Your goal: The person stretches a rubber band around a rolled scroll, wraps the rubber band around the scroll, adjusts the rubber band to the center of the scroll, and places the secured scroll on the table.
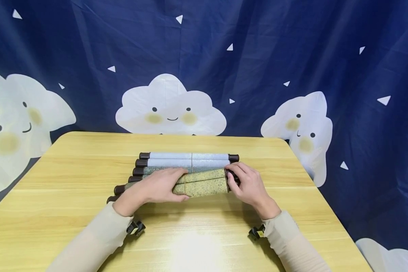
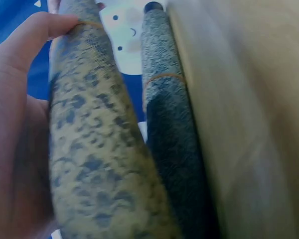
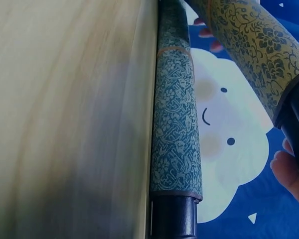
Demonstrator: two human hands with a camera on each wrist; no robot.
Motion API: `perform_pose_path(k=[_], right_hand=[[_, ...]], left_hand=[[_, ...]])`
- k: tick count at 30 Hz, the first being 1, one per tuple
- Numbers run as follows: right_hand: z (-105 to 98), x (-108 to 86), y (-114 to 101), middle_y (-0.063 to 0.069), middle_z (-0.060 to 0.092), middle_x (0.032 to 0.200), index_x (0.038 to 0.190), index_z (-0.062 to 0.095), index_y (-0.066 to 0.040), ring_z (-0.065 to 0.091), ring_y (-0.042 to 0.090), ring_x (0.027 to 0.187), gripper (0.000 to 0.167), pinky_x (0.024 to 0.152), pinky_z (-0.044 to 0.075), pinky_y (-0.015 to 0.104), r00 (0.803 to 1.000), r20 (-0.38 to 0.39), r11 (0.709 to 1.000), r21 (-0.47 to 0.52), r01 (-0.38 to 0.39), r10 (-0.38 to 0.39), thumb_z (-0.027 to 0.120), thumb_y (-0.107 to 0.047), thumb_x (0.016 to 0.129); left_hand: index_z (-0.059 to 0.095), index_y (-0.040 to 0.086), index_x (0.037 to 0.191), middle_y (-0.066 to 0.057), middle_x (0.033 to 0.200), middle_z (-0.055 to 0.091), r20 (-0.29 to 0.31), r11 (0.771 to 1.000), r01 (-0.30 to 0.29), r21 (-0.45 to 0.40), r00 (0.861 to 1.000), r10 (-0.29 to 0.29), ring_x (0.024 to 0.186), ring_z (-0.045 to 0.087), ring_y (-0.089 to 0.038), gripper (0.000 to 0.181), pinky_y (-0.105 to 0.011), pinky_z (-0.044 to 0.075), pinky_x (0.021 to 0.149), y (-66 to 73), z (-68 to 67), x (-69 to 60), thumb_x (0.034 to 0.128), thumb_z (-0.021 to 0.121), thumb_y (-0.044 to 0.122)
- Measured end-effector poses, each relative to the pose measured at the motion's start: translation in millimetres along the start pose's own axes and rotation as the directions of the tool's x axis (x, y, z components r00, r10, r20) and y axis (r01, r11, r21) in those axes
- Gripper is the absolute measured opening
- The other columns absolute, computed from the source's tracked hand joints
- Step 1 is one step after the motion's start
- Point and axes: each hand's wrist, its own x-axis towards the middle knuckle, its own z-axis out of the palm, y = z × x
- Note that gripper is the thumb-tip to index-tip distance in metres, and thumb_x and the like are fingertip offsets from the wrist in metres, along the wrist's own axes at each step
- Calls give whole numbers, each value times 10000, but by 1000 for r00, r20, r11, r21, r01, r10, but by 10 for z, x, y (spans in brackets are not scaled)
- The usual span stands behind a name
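Note:
Two yellow hanging scrolls (image 1: 204, 182) with dark floral patterning lie side by side, held by both hands above the table and angled across a green scroll. My left hand (image 1: 161, 185) grips them from above near a tied cord (image 2: 92, 23), thumb on the near side. My right hand (image 1: 246, 181) grips their dark right end knobs, partly hidden by the fingers. Under and behind the yellow pair are green patterned scrolls (image 1: 152, 171); one green scroll (image 3: 177, 124) shows its cord and black knob in the right wrist view, apart from the lifted yellow scroll (image 3: 261, 52).
Two pale white-blue scrolls (image 1: 173, 155) lie parallel at the back of the row, with a cord across them. All rest on a light wooden table (image 1: 71, 170). Behind its far edge hangs a blue curtain (image 1: 204, 49) printed with clouds.

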Motion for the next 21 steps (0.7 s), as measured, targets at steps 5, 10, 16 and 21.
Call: perform_pose_path(k=[5, 10, 16, 21], right_hand=[[-4, 4, -23, 56, 678, 981, 1029, 711, -63, 664, 224, 808, 307, 666, 570, 399, 1000, 10, 1000, 2, -13, 13, 482, -242, 932], [-9, 6, -18, 56, 679, 984, 1033, 712, -62, 665, 222, 798, 300, 651, 569, 394, 1000, 10, 1000, 2, -8, 8, 491, -234, 926], [-9, 5, 15, 59, 679, 978, 1039, 714, -62, 665, 222, 770, 290, 622, 564, 394, 1000, 0, 1000, 2, 9, -9, 503, -221, 920], [-15, 1, 34, 59, 679, 977, 1036, 715, -63, 666, 225, 772, 296, 624, 563, 396, 1000, 1, 1000, 3, 5, -5, 496, -226, 922]], left_hand=[[320, 47, 1518, -148, 1493, 413, -19, 1000, -25, -10, 1000, 25, 1347, 416, -329, 1056, -477, 304, 1121, 38, 37, 29, 797, 490, 800], [372, 19, 1487, -175, 1463, 447, -24, 999, -52, 6, 998, 52, 1323, 441, -359, 938, -509, 322, 1107, 37, 36, 27, 845, 602, 663], [383, 7, 1476, -179, 1450, 462, -10, 999, -51, 11, 999, 51, 1310, 455, -360, 909, -512, 332, 1101, 27, 17, 15, 860, 605, 638], [438, 13, 1444, -173, 1416, 501, -9, 998, -37, 49, 999, 37, 1277, 489, -355, 906, -513, 376, 1072, 6, -6, 4, 845, 592, 674]])
